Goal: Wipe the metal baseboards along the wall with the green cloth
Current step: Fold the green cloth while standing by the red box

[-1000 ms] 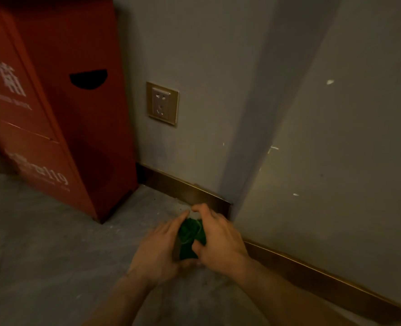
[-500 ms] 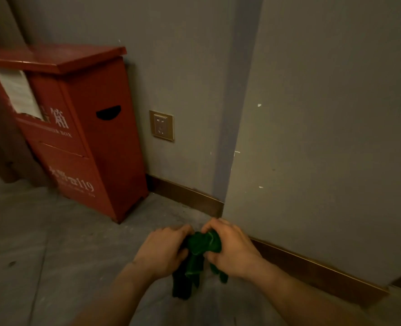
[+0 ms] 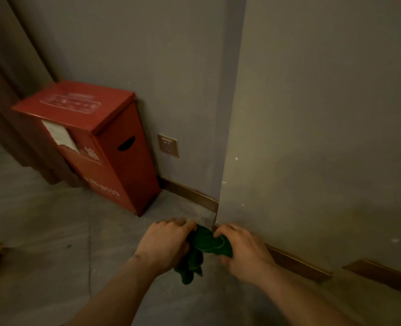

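We hold the green cloth (image 3: 206, 245) with our 2 hands in front of us, low above the grey floor (image 3: 53, 231). Our left hand (image 3: 164, 245) is closed on the left side of the cloth, with the fingers curled over its upper edge. Our right hand (image 3: 242, 250) is closed on the right side, and its thumb and fingers pinch the bunched fabric. Between the hands the cloth is crumpled, and 1 part of it hangs down below the left hand.

The cloth is near the outer corner of the wall (image 3: 312, 137), just beside the place where 2 strips of metal baseboard meet. 1 baseboard strip (image 3: 190, 194) runs along the recessed wall, from the corner toward the red box (image 3: 105, 147). The other baseboard (image 3: 296, 264) runs along the nearer wall to the right, behind our right hand, and it has a gap before 1 more short piece (image 3: 380, 274) continues at the far right. We cannot tell if the cloth touches the baseboard at this moment.

The red box stands on the floor against the recessed wall. It has a dark handle slot on its side and white characters on its front. A wall socket (image 3: 168, 145) with a gold-coloured frame sits on the wall just to the right of the box, above the baseboard. The light is dim.
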{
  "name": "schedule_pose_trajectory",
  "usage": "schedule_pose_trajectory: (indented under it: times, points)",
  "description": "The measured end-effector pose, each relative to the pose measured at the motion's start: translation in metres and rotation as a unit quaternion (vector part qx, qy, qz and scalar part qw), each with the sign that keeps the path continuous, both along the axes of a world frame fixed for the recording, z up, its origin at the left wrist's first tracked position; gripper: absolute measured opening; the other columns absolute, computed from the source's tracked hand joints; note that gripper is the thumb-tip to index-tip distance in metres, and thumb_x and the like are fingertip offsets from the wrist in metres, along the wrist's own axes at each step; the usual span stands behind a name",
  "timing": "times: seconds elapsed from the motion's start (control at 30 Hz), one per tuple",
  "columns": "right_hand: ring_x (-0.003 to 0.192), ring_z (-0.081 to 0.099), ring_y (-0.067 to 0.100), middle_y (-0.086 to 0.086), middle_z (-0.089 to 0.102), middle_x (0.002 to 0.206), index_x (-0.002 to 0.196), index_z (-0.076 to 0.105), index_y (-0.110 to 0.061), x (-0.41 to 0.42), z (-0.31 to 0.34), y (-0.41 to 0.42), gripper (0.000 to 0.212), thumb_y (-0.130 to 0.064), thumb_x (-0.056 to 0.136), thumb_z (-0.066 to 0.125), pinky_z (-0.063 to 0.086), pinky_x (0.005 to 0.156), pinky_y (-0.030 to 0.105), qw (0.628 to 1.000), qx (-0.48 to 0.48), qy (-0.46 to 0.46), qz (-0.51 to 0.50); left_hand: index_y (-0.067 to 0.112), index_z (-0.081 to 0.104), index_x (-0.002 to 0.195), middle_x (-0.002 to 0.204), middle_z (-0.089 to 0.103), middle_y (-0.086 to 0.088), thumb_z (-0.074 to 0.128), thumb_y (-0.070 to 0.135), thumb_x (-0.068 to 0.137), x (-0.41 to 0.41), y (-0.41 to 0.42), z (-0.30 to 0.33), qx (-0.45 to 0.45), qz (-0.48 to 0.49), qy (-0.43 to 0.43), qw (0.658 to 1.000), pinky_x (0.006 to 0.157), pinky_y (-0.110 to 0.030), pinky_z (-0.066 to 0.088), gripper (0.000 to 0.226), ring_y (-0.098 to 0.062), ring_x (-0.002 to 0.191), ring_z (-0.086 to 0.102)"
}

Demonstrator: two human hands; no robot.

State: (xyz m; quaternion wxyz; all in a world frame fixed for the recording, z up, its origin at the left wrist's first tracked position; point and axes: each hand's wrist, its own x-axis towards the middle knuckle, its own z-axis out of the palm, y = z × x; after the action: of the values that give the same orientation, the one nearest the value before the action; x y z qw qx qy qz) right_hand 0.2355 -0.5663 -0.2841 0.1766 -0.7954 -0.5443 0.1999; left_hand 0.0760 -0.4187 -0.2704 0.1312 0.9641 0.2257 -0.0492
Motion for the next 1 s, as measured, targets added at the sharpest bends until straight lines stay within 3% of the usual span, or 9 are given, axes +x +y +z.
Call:
schedule_pose_trajectory:
  times: [0.27, 0.53, 0.8, 1.0]
  points:
    - [0.092, 0.056, 0.014, -0.015, 0.052, 0.102, 0.106, 0.054, -0.038, -0.018, 0.221, 0.008, 0.035, -0.027, 0.078, 0.074, 0.038, 0.068, 0.026, 1.000, 0.011, -0.009, 0.027, 0.030, 0.051, 0.120, 0.112, 0.062, 0.005, 0.051, 0.029, 0.096, -0.030, -0.012, 0.226, 0.019, 0.046, -0.006, 0.999, 0.081, -0.037, 0.047, 0.024, -0.020, 0.104, 0.059]
    - [0.091, 0.056, 0.017, -0.012, 0.051, 0.097, 0.102, 0.054, -0.037, -0.043, 0.418, 0.046, 0.036, -0.026, 0.074, 0.073, 0.038, 0.067, 0.028, 0.997, 0.033, -0.025, 0.071, 0.030, 0.050, 0.121, 0.112, 0.061, 0.005, 0.051, 0.032, 0.096, -0.070, 0.010, 0.423, 0.045, 0.089, -0.044, 0.994, 0.083, -0.036, 0.047, 0.025, -0.020, 0.106, 0.059]
    - [0.092, 0.059, 0.017, -0.010, 0.058, 0.101, 0.103, 0.055, -0.036, -0.094, 0.541, 0.110, 0.038, -0.035, 0.072, 0.078, 0.050, 0.072, 0.033, 0.993, 0.073, -0.047, 0.079, 0.032, 0.052, 0.115, 0.110, 0.063, 0.007, 0.057, 0.032, 0.094, -0.123, 0.059, 0.541, 0.061, 0.138, -0.071, 0.986, 0.085, -0.041, 0.053, 0.021, -0.018, 0.100, 0.061]
    - [0.093, 0.059, 0.014, -0.012, 0.058, 0.103, 0.104, 0.057, -0.035, -0.129, 0.585, 0.162, 0.039, -0.039, 0.073, 0.080, 0.039, 0.068, 0.025, 0.992, 0.086, -0.057, 0.073, 0.031, 0.052, 0.114, 0.109, 0.064, 0.006, 0.058, 0.030, 0.091, -0.158, 0.105, 0.582, 0.080, 0.168, -0.085, 0.979, 0.082, -0.042, 0.053, 0.023, -0.021, 0.101, 0.062]
